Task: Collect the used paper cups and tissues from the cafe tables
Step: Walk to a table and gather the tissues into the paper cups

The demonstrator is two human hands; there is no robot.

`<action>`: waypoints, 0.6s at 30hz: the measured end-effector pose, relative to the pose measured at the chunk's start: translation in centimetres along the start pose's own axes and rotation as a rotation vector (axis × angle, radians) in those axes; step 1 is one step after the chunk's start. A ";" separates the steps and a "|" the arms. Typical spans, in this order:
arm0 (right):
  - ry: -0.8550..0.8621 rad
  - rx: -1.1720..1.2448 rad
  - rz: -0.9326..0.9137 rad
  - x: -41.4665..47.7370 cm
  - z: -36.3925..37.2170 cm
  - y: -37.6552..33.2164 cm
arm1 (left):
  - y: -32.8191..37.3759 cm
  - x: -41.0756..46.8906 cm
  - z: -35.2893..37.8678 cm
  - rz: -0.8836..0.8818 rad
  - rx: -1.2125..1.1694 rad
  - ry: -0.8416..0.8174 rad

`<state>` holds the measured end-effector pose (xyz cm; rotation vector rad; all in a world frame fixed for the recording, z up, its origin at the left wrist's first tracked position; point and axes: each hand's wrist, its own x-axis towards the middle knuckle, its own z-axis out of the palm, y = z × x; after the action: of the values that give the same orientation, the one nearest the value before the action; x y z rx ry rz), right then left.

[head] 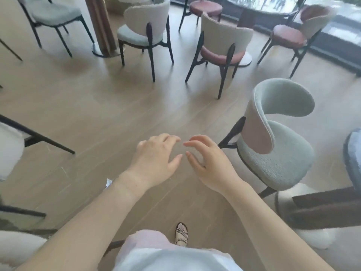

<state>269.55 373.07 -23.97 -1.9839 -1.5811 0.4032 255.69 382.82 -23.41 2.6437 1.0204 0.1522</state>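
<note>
Left hand [156, 159] and right hand [209, 163], apparently empty, above wooden floor [97, 106].

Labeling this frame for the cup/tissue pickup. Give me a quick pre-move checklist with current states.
1. Left hand free to grasp: ok, open, holding nothing.
2. Right hand free to grasp: ok, open, holding nothing.
3. Cup or tissue within reach: not ok, none seen near the hands.
4. Small white scrap on the floor by the left wrist is a tissue: cannot tell.
5. Path ahead over the floor: ok, open between the chairs.
6. Glass table at the far right holds cups: cannot tell, mostly cut off.
</note>
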 end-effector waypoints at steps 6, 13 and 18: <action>-0.149 0.027 -0.199 12.8 3.6 -0.9 | -7.7 5.6 -1.3 -0.234 -0.032 0.040; -0.252 0.035 -0.355 28.2 9.9 -3.9 | -20.1 12.8 -4.1 -0.427 -0.046 0.114; -0.309 0.068 -0.468 38.9 14.4 -9.5 | -29.6 16.6 -8.9 -0.521 -0.031 0.155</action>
<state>264.03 415.21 -25.44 -1.4843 -2.1231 0.5799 247.31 416.90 -24.46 2.2715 1.6988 0.2531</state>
